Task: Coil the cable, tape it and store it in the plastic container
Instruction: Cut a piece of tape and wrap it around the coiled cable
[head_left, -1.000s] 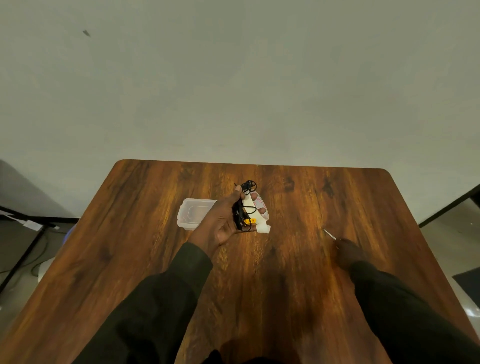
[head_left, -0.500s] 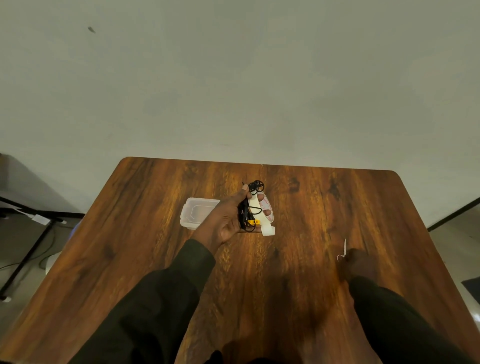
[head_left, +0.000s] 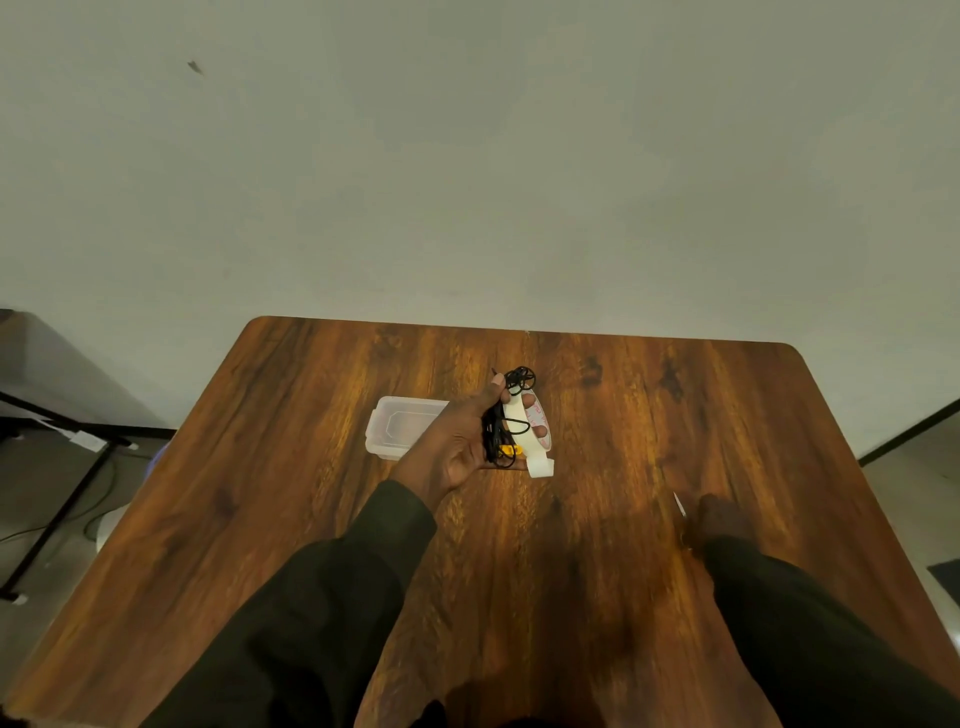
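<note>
**Left hand grips coiled cable and tape roll over the wooden table**

Plain grey wall (head_left: 467, 156) rises behind a dark brown wood-grain table (head_left: 311, 519) with rounded far corners. Above the middle of it, the left hand (head_left: 457, 452) is closed around a bundle of thin black coiled cable (head_left: 496, 431) with a small yellow piece near its lower end, and around a white roll of tape (head_left: 527, 431) held edge-on just right of the cable. The thumb presses along the cable's left side; two fingertips (head_left: 529, 401) curl over the roll's far face. A short loose tape end hangs at the bottom. Faint red printing marks the roll's inner side, too small to read. A clear rectangular plastic container (head_left: 395, 428) sits on the table just behind the hand, its right end hidden by it. Well apart, the right hand (head_left: 722, 517) rests on the table, dark and blurred, beside a thin pale pointed object (head_left: 679, 505) that cannot be identified; whether its fingers pinch that object cannot be told. Dark sleeves cover both forearms
</note>
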